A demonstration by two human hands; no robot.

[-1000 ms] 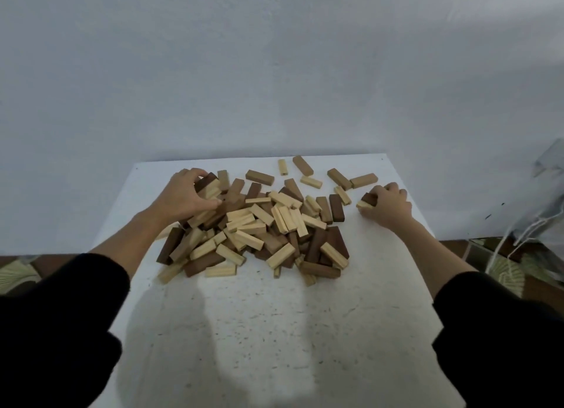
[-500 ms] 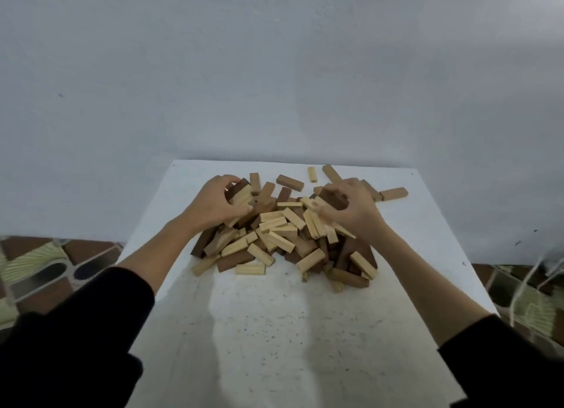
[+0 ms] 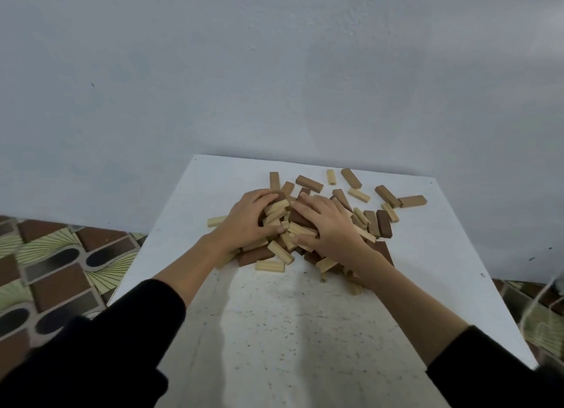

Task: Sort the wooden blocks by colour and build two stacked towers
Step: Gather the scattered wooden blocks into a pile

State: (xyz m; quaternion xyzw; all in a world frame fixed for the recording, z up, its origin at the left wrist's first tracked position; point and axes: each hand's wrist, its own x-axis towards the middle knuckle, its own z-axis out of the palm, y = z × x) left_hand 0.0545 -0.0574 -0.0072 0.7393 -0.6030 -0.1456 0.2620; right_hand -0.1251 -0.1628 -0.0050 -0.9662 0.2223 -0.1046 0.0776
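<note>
A mixed pile of light and dark wooden blocks [image 3: 278,251] lies on the far half of the white table [image 3: 274,331]. My left hand [image 3: 247,221] sits on the pile's left side, its fingers curved over the top blocks and its thumb pressed against the near side of them. My right hand [image 3: 331,226] lies spread on the middle of the pile, fingers fairly straight, pressing on the blocks. The two hands almost touch. Blocks under both palms are hidden.
Loose blocks lie beyond the pile: a dark one [image 3: 309,183], a small light one [image 3: 330,176], two brown ones [image 3: 412,200] at the right. One light block [image 3: 216,221] lies left of my left hand. A grey wall stands behind; patterned floor [image 3: 55,270] shows left.
My right hand came from the table's right side to the middle of the pile, beside my left hand. The left hand stayed on the pile's left. The view swung left.
</note>
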